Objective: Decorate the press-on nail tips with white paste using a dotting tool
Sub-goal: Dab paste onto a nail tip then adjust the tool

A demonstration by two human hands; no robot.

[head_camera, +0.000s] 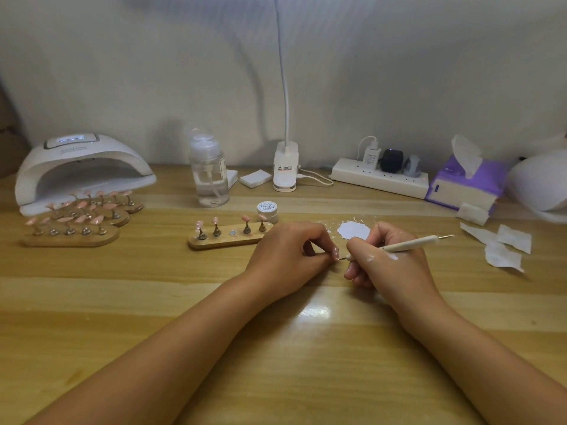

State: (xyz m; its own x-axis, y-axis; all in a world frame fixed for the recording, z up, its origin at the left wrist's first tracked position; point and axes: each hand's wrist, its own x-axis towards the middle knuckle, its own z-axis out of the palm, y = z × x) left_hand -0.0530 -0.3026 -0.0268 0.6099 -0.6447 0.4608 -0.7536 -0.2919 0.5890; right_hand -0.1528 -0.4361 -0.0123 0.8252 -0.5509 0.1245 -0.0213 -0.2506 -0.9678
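On the pale wooden worktop [276, 332], a spread white paste patch [354, 230] lies just behind both hands, so a dragged wrist could smear it. The right hand [389, 262] grips a slim cream-handled dotting tool [408, 243]. The left hand [288, 253] pinches a small pink press-on nail tip [336, 252] in its fingers [316, 237], at the tool's point. Any tremor would probably blot the dot.

We see a pale pink nail tip [336, 252] pinched in our left hand [288, 256], low over the surface [184, 271]. The dotting tool [408, 243], a slim cream stick with a metal point at each end, lies slanted in our right hand [389, 265], its near point at the nail tip. A patch of white paste [354, 230] sits just behind. Four more pink tips [215, 221] stand on a wooden holder [227, 240] to the left.
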